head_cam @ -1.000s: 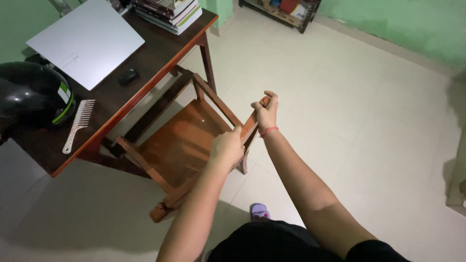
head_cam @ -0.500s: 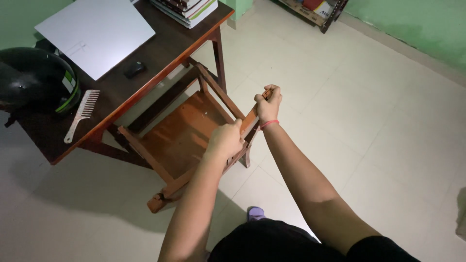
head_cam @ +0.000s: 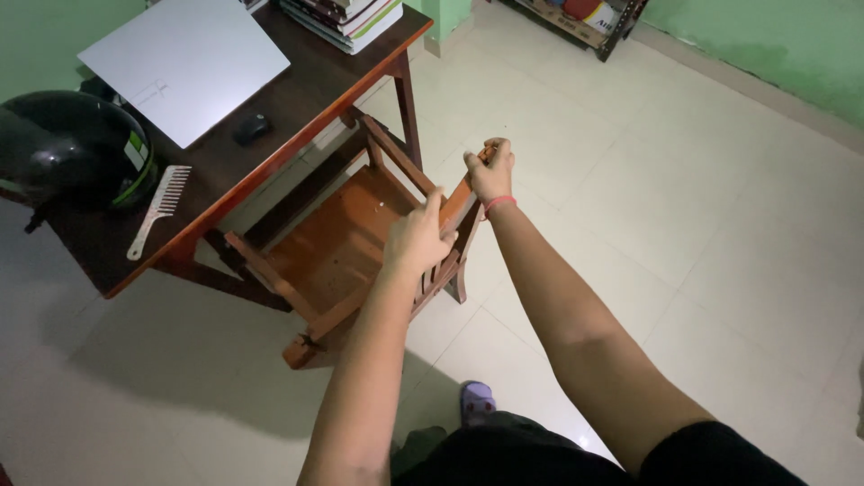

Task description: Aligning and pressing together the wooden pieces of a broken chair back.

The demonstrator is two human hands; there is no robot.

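Hands grip my wooden chair (head_cam: 337, 243) backrest: left hand (head_cam: 418, 238) near, right hand (head_cam: 490, 171) farther, beside the desk (head_cam: 297, 135).

The top rail of the wooden chair (head_cam: 342, 243) is largely covered by the left hand (head_cam: 418, 238) and right hand (head_cam: 490, 171) closed over it. The chair's far legs disappear beneath the table (head_cam: 297, 126), whose left portion is cut by the frame edge. The black helmet (head_cam: 67, 148) is clipped at the left edge; the stack of books (head_cam: 346, 13) and the far shelf (head_cam: 585, 13) are clipped at the top. The small dark object (head_cam: 252, 129) beside the white board (head_cam: 184, 63) is too small to identify. A foot (head_cam: 477, 400) is partly hidden by dark clothing.
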